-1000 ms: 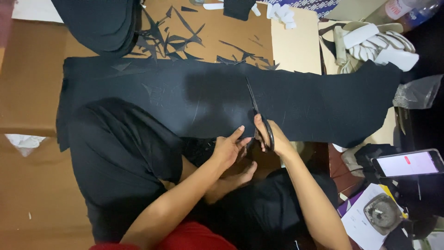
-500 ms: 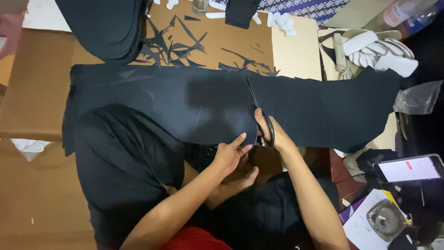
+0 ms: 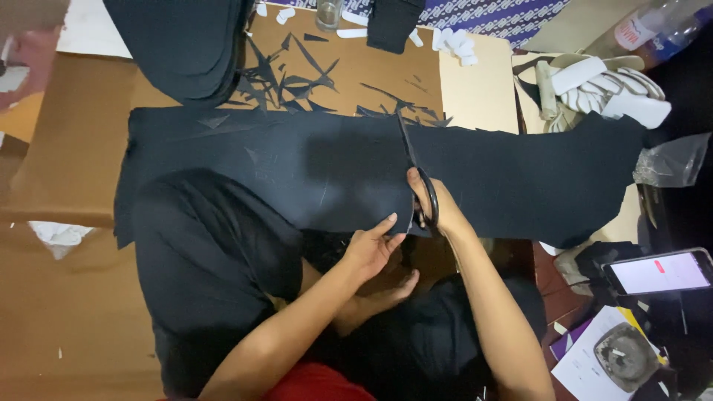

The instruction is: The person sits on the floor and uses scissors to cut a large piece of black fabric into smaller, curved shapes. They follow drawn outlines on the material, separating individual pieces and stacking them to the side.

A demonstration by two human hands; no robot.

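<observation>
Right hand (image 3: 438, 204): closed through the handles of black scissors (image 3: 413, 169), blades pointing away, lying on the black fabric (image 3: 297, 167) partway along a cut.
Left hand (image 3: 369, 249): fingers together, pinching the near edge of the same fabric just beside the scissor handles.
Black fabric: long sheet spread across brown cardboard (image 3: 67, 148), near part draped over the lap.
Black offcuts (image 3: 286, 74): thin slivers scattered on the cardboard beyond the sheet.
Stacked dark pieces (image 3: 182, 44): far left, beside the offcuts.
White strips (image 3: 601, 85): heaped far right.
Phone (image 3: 657, 272): lit screen, near right, well apart from both hands.
Clear glass (image 3: 327, 13): top edge.
</observation>
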